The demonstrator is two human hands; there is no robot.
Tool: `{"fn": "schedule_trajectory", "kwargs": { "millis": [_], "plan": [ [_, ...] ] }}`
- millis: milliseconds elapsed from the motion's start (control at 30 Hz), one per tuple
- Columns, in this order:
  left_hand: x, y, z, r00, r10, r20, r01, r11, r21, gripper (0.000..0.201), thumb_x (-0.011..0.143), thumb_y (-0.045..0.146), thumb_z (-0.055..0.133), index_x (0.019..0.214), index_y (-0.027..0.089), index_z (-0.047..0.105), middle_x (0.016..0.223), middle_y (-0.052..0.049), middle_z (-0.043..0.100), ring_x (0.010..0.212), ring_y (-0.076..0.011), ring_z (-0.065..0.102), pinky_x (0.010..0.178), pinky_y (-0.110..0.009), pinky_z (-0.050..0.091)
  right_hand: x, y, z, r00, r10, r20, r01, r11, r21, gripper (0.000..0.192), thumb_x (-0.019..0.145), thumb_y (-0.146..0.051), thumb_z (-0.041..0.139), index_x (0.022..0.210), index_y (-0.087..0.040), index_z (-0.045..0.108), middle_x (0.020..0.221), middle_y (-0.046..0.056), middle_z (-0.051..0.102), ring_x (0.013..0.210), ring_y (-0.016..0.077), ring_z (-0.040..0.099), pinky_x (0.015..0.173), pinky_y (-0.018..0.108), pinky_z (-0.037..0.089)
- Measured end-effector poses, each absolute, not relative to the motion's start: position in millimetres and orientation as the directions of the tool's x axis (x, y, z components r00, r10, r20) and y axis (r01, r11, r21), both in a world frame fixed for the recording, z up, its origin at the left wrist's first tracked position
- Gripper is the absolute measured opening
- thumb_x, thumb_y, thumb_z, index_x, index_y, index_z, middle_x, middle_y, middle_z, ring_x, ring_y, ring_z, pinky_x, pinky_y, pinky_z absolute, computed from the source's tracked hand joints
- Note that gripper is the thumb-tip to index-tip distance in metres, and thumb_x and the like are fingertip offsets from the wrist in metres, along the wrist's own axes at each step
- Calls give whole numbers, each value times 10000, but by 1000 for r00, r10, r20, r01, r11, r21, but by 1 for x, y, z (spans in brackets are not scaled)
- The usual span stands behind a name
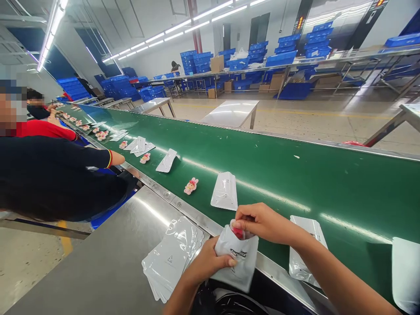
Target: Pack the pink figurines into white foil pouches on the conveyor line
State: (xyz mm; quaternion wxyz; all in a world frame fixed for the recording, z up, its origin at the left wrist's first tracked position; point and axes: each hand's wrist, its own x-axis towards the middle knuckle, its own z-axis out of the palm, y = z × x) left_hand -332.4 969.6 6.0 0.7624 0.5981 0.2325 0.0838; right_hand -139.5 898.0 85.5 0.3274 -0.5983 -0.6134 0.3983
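My left hand (204, 264) grips a white plastic pouch (239, 260) by its lower left side, over the near edge of the green conveyor belt (278, 175). My right hand (262, 223) pinches a small pink and red toy figure (237, 230) at the pouch's open top, the figure half inside. A stack of empty pouches (172, 258) lies on the steel table (108, 267) just left of my left hand. A pink bunny figure (190, 186) and a filled pouch (225, 190) lie on the belt beyond my hands.
Another pouch (303, 253) lies on the belt right of my hands. Further up the belt lie more pouches (167, 160) and figures (145, 158). A person in a black sleeve (65, 170) works at my left, with others beyond. Blue crates (282, 57) stand on far tables.
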Motion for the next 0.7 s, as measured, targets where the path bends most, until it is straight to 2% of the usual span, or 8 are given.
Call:
{"fn": "schedule_trajectory", "kwargs": {
  "millis": [100, 167, 267, 367, 433, 500, 600, 700],
  "plan": [
    [-327, 964, 1, 886, 378, -267, 141, 329, 934, 398, 611, 345, 761, 889, 104, 608, 748, -15, 542, 685, -130, 448, 623, -212, 354, -143, 894, 80, -11, 999, -46, 614, -30, -789, 243, 877, -354, 484, 754, -192, 615, 714, 4, 626, 637, 118, 554, 578, 237, 426],
    [-323, 960, 1, 868, 430, -249, 87, 363, 928, 413, 621, 371, 753, 906, 109, 610, 753, -16, 557, 681, -130, 465, 627, -213, 361, -146, 889, 78, 2, 999, 51, 707, 35, -706, 281, 901, -336, 437, 771, -213, 655, 960, 34, 637, 846, 158, 578, 735, 299, 461],
    [-318, 955, 6, 819, 535, -209, 15, 344, 939, 416, 648, 369, 735, 971, 137, 613, 846, -29, 598, 757, -155, 508, 690, -230, 389, -152, 877, 77, -67, 987, 146, 779, 143, -611, 259, 899, -379, 438, 938, -274, 671, 1361, 16, 418, 1222, 244, 388, 988, 439, 353],
    [-314, 950, 18, 830, 530, -174, 57, 230, 971, 322, 658, 333, 731, 904, 147, 636, 815, -22, 614, 767, -172, 529, 697, -242, 405, -159, 865, 76, -84, 985, 150, 824, 153, -545, 233, 861, -396, 502, 952, -259, 666, 1415, 25, 345, 1279, 285, 314, 1020, 482, 324],
    [-316, 951, 26, 879, 456, -139, 65, 174, 983, 368, 650, 346, 736, 951, 157, 642, 871, -35, 633, 827, -205, 549, 745, -272, 424, -160, 857, 75, -71, 985, 158, 824, 147, -548, 230, 885, -346, 461, 902, -248, 668, 1386, 29, 386, 1242, 263, 377, 1004, 439, 362],
    [-326, 960, 33, 898, 430, -92, 37, 135, 990, 528, 673, 389, 712, 1142, 187, 580, 1094, -67, 608, 1010, -261, 525, 877, -331, 405, -154, 849, 76, -38, 985, 168, 789, 133, -600, 253, 907, -313, 414, 903, -253, 660, 1301, 40, 471, 1135, 216, 487, 933, 351, 435],
    [-358, 993, 34, 765, 641, -54, 108, -45, 993, 575, 783, 433, 578, 1300, 227, 435, 1265, -78, 521, 1150, -261, 459, 976, -368, 343, -136, 838, 78, 175, 953, 246, 783, 17, -622, 282, 890, -377, 436, 748, -231, 630, 955, 54, 609, 770, 153, 600, 614, 236, 500],
    [-399, 1032, 25, 450, 893, -8, 526, -258, 811, 410, 823, 411, 505, 1184, 218, 530, 1151, -69, 583, 1066, -235, 511, 950, -374, 354, -113, 831, 75, 392, 831, 394, 843, -153, -516, 408, 842, -509, 459, 571, -213, 530, 705, 43, 582, 517, 124, 533, 457, 251, 433]
  ]
}}
